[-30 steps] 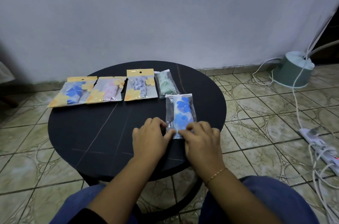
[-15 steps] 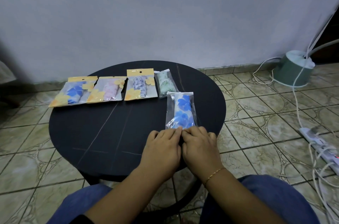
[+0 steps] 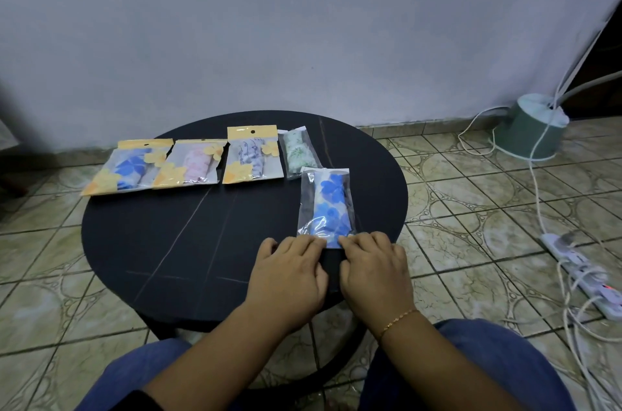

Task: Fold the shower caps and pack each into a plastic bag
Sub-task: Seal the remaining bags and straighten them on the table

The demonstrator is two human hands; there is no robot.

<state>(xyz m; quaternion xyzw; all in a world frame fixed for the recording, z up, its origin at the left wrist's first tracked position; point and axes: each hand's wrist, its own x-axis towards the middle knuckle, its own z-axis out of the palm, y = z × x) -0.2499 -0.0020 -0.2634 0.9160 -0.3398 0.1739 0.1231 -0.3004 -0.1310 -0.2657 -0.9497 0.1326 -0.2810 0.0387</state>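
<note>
A clear plastic bag (image 3: 325,205) holding a folded white shower cap with blue flowers lies on the right part of the round black table (image 3: 175,242). My left hand (image 3: 289,272) and my right hand (image 3: 373,272) lie palm down side by side at the bag's near end. Their fingertips press on that end, and the thumbs are hidden. Along the table's far side lie several packed bags: a blue-flowered one with a yellow header (image 3: 129,166), a pink one (image 3: 192,163), a purple-patterned one (image 3: 250,155) and a green-patterned one (image 3: 299,153).
The table stands on a tiled floor in front of a pale wall. My knees in blue trousers are under its near edge. To the right are a green lamp base (image 3: 533,128), white cables and a power strip (image 3: 585,279).
Both hands have slid back from the bag's sides to its near end, met, then parted slightly. The bag now lies a little farther from me.
</note>
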